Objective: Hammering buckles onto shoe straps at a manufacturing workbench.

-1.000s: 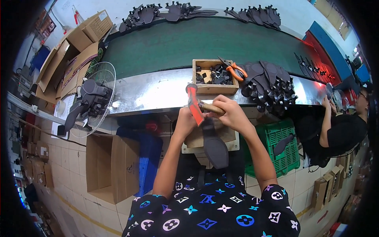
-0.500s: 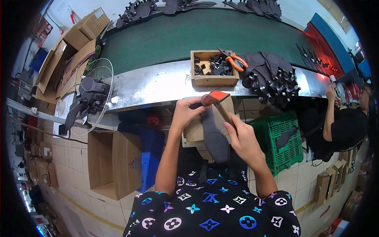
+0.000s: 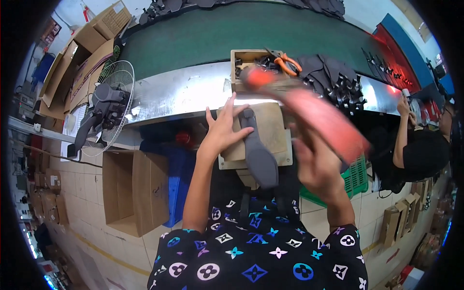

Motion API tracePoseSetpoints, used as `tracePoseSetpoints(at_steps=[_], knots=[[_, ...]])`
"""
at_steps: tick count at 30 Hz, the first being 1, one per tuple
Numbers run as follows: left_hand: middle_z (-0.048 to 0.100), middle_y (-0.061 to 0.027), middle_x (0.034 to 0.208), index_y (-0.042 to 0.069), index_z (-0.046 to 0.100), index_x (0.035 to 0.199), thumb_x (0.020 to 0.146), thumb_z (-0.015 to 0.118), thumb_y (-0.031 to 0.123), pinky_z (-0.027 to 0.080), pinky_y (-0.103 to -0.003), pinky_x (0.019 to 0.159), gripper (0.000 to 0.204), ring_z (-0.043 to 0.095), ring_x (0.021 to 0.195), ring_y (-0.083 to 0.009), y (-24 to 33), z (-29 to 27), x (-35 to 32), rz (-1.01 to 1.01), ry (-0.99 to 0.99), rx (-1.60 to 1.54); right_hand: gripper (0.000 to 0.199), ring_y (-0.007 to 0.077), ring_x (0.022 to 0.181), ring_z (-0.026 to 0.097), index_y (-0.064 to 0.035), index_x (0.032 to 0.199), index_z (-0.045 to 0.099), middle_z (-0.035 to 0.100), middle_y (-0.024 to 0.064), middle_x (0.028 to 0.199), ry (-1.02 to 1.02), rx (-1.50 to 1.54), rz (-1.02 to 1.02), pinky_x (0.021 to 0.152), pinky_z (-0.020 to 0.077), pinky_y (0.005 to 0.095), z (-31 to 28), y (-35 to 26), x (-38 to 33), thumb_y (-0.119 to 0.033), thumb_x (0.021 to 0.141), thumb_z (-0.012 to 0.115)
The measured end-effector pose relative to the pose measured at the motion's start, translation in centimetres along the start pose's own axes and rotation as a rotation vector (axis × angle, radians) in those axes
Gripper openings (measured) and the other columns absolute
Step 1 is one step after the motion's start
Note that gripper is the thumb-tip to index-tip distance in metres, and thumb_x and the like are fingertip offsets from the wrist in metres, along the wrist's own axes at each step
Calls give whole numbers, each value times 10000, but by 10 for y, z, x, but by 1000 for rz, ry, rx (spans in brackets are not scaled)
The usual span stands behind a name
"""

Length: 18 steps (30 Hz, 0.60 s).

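A dark grey shoe sole [image 3: 260,162] lies lengthwise over a tan work block [image 3: 271,126], its wide end overhanging the near edge. My left hand [image 3: 223,129] rests on the block's left side, fingers spread, with the thumb touching the sole near its narrow end. On the right, my right hand [image 3: 321,166] is closed round a hammer [image 3: 324,118], raised above the block. Motion smears the hammer into a long red streak, so its head and handle are hard to separate.
Beyond the block, a wooden box [image 3: 237,86] holds small black parts, with orange-handled pliers [image 3: 286,63] on its rim. Dark soles [image 3: 328,72] are piled beside it, before a green belt [image 3: 193,41]. A fan [image 3: 116,96] and carton [image 3: 135,193] stand left; a co-worker [image 3: 420,145] sits right.
My right hand has lifted the hammer up and right, away from the sole. My left hand has let go its pinch on the narrow end and spread its fingers.
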<state>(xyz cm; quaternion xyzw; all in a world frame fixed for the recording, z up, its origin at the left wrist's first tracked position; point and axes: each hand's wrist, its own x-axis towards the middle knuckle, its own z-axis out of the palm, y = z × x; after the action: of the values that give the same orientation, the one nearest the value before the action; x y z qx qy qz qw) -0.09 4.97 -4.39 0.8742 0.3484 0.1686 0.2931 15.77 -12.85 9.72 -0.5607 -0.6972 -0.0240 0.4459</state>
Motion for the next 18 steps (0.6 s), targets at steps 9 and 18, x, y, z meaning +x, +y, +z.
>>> tracePoseSetpoints(at_steps=[9, 18], knots=[[631, -26, 1327, 209, 673, 1246, 857, 704, 373, -93, -726, 1094, 423, 324, 1458, -275, -5, -1, 7, 109, 9, -7, 201, 421, 743, 663, -6, 1143, 534, 638, 243, 800, -183, 65, 443, 614, 519, 443, 14, 20, -34, -101, 969, 569], [504, -80, 678, -35, 560, 790, 919, 644, 165, 372, -318, 598, 252, 480, 641, -168, 64, -14, -59, 147, -288, -827, 407, 379, 815, 648, -21, 1270, 552, 584, 177, 993, -311, -186, 239, 694, 519, 465, 37, 68, -28, -111, 886, 652]])
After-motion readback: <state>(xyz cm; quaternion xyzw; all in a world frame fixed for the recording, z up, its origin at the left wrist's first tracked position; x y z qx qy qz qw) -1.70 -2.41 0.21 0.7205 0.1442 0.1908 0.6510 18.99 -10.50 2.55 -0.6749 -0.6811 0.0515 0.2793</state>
